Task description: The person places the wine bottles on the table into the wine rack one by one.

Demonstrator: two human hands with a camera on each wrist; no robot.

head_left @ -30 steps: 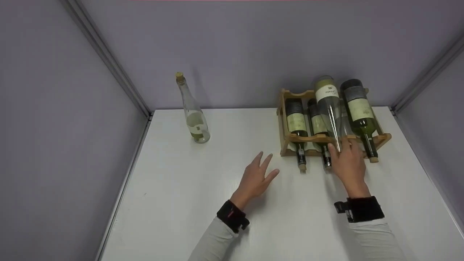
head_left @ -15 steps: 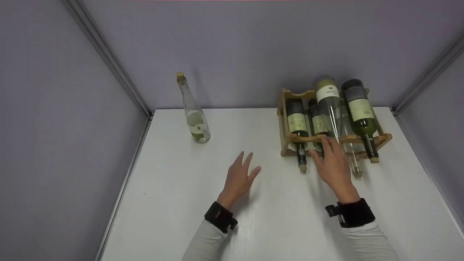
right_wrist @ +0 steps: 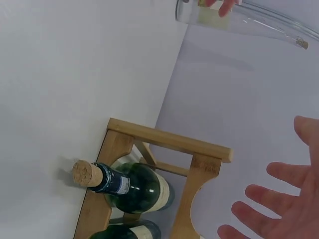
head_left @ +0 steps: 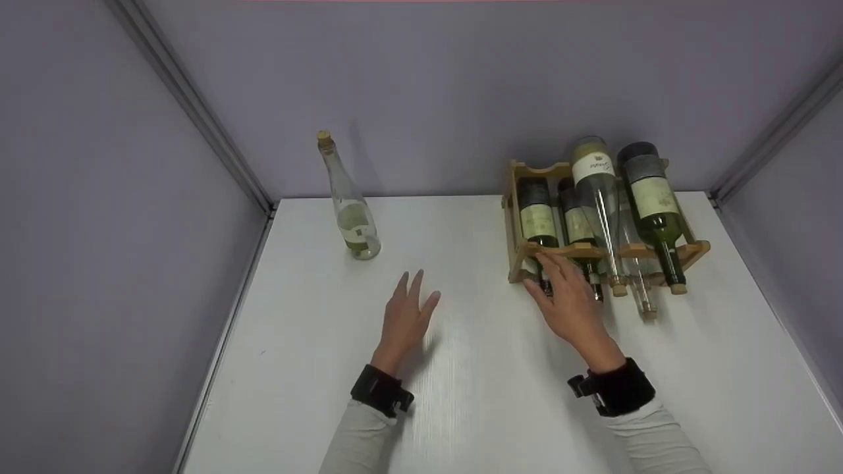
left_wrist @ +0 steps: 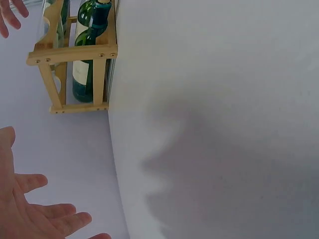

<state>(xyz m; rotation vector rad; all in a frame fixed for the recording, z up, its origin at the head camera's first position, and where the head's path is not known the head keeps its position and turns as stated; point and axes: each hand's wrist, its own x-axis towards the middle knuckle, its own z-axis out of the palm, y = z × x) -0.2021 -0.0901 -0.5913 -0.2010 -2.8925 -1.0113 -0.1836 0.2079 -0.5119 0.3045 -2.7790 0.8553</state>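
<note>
Both hands hold nothing. My right hand (head_left: 570, 303), fingers spread, is over the front left of a wooden wine rack (head_left: 511, 227), overlapping a bottle neck in the head view. In the right wrist view that hand (right_wrist: 286, 199) is apart from the rack (right_wrist: 169, 139) and the corked green bottle (right_wrist: 142, 189) low inside. On the rack's upper level lie a clear bottle (head_left: 598, 197) and a green wine bottle (head_left: 657, 201), necks forward. Below them lie several more, including a dark bottle (head_left: 539, 220). My left hand (head_left: 403, 319) hovers with spread fingers left of the rack.
A clear corked bottle (head_left: 359, 227) stands upright at the back left of the white table (head_left: 316, 329). Grey walls (head_left: 421, 99) enclose the table at the back and sides. The rack stands close to the back wall.
My right hand has left the upper clear bottle's neck and moved left along the rack's front, uncovering corked necks. My left hand has moved left, away from the rack. The bottles stay in place.
</note>
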